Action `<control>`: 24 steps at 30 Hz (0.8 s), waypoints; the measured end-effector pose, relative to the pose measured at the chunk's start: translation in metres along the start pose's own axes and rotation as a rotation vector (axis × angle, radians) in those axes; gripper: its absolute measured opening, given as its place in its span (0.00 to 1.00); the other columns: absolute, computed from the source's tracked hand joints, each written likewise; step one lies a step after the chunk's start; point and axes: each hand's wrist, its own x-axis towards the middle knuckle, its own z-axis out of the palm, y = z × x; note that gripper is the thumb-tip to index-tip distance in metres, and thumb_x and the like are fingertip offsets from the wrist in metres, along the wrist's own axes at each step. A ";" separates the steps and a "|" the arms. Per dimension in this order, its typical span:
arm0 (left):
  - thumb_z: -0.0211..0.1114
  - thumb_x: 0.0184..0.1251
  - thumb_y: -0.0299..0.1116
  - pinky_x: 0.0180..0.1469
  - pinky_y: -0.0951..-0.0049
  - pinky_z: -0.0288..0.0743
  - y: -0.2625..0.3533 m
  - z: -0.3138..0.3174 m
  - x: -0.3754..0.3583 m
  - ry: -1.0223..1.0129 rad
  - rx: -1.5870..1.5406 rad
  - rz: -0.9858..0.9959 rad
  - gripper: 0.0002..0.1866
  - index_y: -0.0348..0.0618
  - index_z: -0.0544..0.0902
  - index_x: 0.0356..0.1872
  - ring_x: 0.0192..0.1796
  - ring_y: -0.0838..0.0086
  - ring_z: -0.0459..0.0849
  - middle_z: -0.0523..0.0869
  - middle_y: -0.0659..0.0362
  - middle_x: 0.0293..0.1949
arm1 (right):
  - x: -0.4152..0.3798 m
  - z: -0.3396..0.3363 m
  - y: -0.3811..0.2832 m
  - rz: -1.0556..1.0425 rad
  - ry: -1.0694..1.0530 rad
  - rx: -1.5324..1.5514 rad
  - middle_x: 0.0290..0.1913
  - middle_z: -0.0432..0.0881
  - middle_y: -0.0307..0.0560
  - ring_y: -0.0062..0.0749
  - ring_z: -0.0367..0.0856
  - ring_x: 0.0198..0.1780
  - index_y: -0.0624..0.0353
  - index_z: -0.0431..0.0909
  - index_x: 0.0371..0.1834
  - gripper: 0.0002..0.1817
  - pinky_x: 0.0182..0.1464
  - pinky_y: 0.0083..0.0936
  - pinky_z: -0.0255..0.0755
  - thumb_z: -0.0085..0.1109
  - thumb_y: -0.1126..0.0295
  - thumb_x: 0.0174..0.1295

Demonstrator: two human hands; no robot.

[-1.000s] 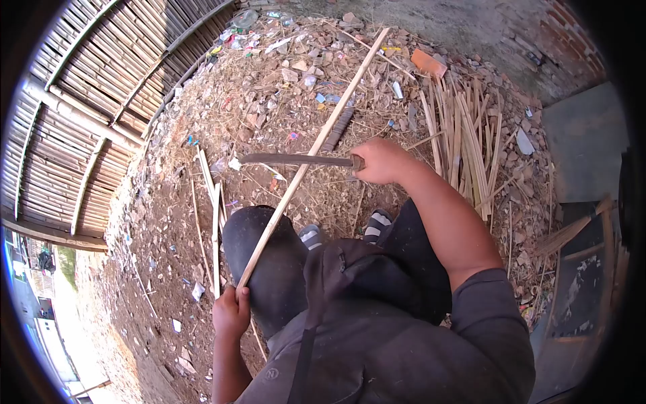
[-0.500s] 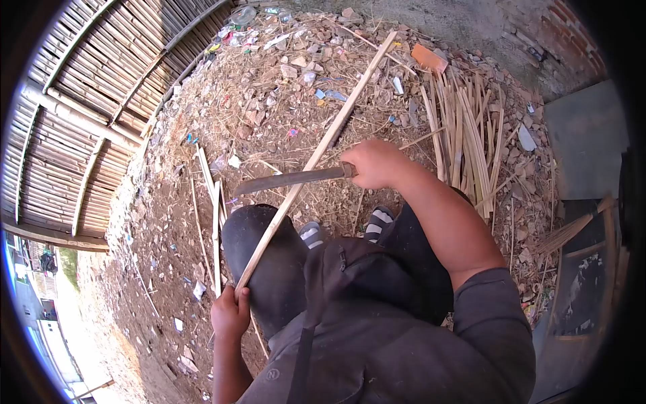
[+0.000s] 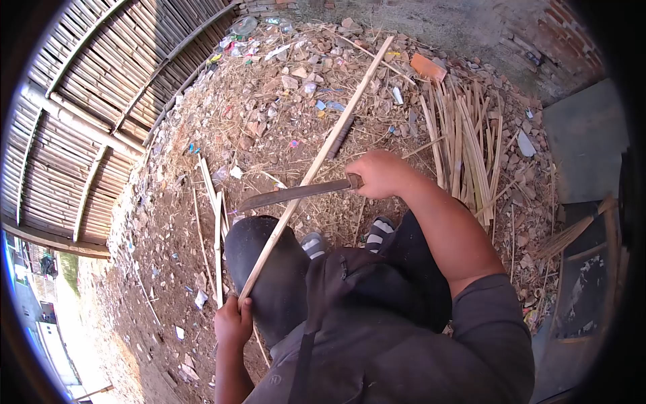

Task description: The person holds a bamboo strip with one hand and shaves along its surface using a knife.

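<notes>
Knife (image 3: 323, 188) tip swung nearer knee (image 3: 252, 236); right hand (image 3: 378, 174) clamped on handle (image 3: 355, 181), left hand (image 3: 233, 323) clamped on pale strip (image 3: 353, 102).

Clock positions from view centre: wooden strip (image 3: 323, 156) across the knee (image 3: 257, 244), from left hand (image 3: 233, 322) (seven) toward one, crossed by the right hand's (image 3: 380, 174) knife (image 3: 276, 197); strip pile (image 3: 459, 135), two; brick (image 3: 428, 68), one; bamboo wall (image 3: 114, 74), ten.
</notes>
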 end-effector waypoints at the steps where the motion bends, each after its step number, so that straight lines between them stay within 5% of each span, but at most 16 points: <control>1: 0.61 0.75 0.52 0.34 0.44 0.74 0.001 -0.002 0.002 -0.022 -0.020 -0.017 0.24 0.39 0.74 0.28 0.31 0.38 0.83 0.82 0.42 0.24 | 0.005 0.000 0.009 0.057 0.020 0.081 0.40 0.87 0.54 0.47 0.87 0.45 0.58 0.85 0.44 0.17 0.48 0.41 0.79 0.71 0.60 0.55; 4: 0.60 0.76 0.51 0.35 0.44 0.74 0.001 -0.007 0.001 -0.067 -0.044 -0.067 0.25 0.39 0.74 0.28 0.31 0.38 0.83 0.82 0.41 0.24 | 0.028 0.018 0.069 0.223 0.145 0.351 0.38 0.87 0.57 0.49 0.86 0.42 0.63 0.83 0.50 0.24 0.47 0.41 0.78 0.73 0.57 0.56; 7: 0.60 0.76 0.52 0.35 0.44 0.74 0.000 -0.007 0.001 -0.060 -0.024 -0.070 0.25 0.38 0.74 0.28 0.32 0.39 0.83 0.82 0.41 0.24 | 0.029 0.010 0.063 0.324 0.222 0.325 0.41 0.87 0.58 0.50 0.86 0.43 0.66 0.82 0.54 0.28 0.48 0.40 0.78 0.73 0.56 0.56; 11: 0.61 0.76 0.52 0.34 0.44 0.73 -0.004 -0.001 0.001 -0.051 -0.051 -0.025 0.25 0.39 0.74 0.28 0.31 0.39 0.83 0.82 0.41 0.24 | 0.017 0.017 0.017 0.059 0.136 0.181 0.32 0.85 0.55 0.48 0.87 0.38 0.61 0.83 0.42 0.21 0.43 0.43 0.78 0.74 0.55 0.55; 14: 0.61 0.76 0.52 0.33 0.45 0.73 -0.012 0.004 0.003 -0.033 -0.073 0.022 0.25 0.39 0.74 0.27 0.31 0.39 0.82 0.82 0.41 0.24 | 0.001 -0.004 -0.008 -0.033 0.059 0.012 0.40 0.88 0.55 0.48 0.88 0.44 0.60 0.84 0.46 0.21 0.49 0.41 0.79 0.72 0.57 0.55; 20: 0.62 0.75 0.52 0.32 0.44 0.73 -0.006 -0.001 0.002 -0.022 -0.038 -0.018 0.25 0.40 0.74 0.27 0.30 0.39 0.83 0.82 0.42 0.23 | 0.028 0.016 0.074 0.269 0.253 0.350 0.33 0.85 0.56 0.52 0.86 0.39 0.60 0.82 0.40 0.20 0.43 0.46 0.77 0.73 0.55 0.56; 24: 0.62 0.75 0.52 0.33 0.44 0.74 0.002 -0.009 0.001 -0.041 0.006 -0.040 0.25 0.40 0.75 0.27 0.31 0.40 0.83 0.82 0.43 0.24 | 0.014 0.005 0.025 0.212 0.124 0.201 0.38 0.87 0.56 0.52 0.87 0.44 0.57 0.85 0.44 0.17 0.48 0.44 0.79 0.71 0.59 0.56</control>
